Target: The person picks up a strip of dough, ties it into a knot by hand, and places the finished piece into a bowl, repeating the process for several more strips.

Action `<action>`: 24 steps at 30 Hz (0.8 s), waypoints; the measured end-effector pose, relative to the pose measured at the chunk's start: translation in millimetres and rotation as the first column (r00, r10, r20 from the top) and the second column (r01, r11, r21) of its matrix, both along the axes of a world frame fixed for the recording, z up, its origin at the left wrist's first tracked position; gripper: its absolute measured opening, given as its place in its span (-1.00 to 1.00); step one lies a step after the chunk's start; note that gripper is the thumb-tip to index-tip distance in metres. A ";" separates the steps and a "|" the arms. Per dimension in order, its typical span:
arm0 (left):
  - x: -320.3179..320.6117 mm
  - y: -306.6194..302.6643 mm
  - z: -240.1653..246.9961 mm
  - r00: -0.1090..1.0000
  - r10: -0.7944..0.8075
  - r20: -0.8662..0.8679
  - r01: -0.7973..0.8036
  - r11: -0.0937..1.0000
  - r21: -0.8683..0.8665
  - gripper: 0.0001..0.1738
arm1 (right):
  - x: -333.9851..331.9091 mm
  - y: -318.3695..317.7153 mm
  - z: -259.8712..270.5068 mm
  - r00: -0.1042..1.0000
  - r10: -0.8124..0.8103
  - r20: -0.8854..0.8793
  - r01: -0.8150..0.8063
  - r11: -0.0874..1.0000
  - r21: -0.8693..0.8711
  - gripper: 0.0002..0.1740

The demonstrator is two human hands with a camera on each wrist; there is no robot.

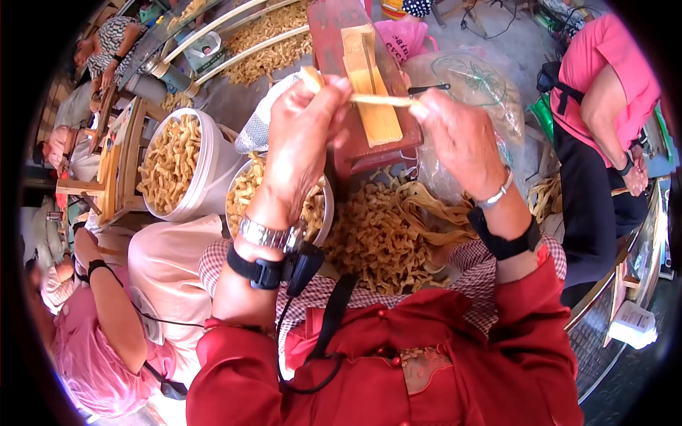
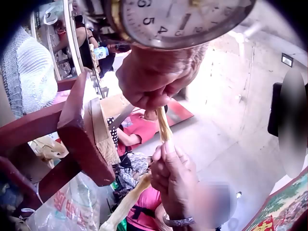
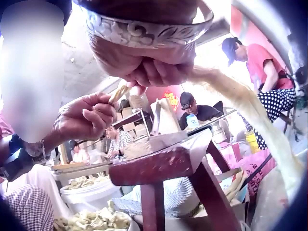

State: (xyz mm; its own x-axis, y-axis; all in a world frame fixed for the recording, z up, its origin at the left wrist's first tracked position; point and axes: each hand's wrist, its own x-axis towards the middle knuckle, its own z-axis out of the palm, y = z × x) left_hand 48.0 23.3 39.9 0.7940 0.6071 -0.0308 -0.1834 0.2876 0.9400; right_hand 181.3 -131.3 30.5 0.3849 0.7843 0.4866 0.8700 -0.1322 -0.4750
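Observation:
A pale tan, pliable strip is stretched between my two hands over a red wooden bench. My left hand pinches one end, a short piece jutting past its fingers. My right hand pinches the strip between thumb and fingers, as the left wrist view also shows. From that hand a longer tail of strip hangs down in the right wrist view. On the bench lies a yellowish slotted wooden block. Below my hands, knotted tan pieces are heaped at my lap, with loose uncut strips beside them.
Two white buckets, one upright and one further left, hold more knotted pieces. A clear plastic bag lies right of the bench. Seated people flank me: pink clothing at left, a pink top at right.

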 end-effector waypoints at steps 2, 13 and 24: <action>16.4 4.8 1.6 0.999 0.038 -0.011 -0.038 0.999 0.034 -0.88 | 14.5 12.8 0.0 0.994 -0.054 0.096 0.051 0.998 0.033 -0.76; 9.3 14.1 -25.0 0.921 0.146 -0.360 0.015 0.912 0.409 -0.72 | 12.2 -5.7 -53.9 0.975 -0.121 -0.187 0.113 0.992 -0.050 -0.80; -90.5 -56.4 -98.3 0.795 -0.277 -0.539 0.271 0.958 -0.093 -0.59 | -137.1 -36.9 -42.7 0.872 0.419 -0.253 -0.322 0.881 0.348 -0.76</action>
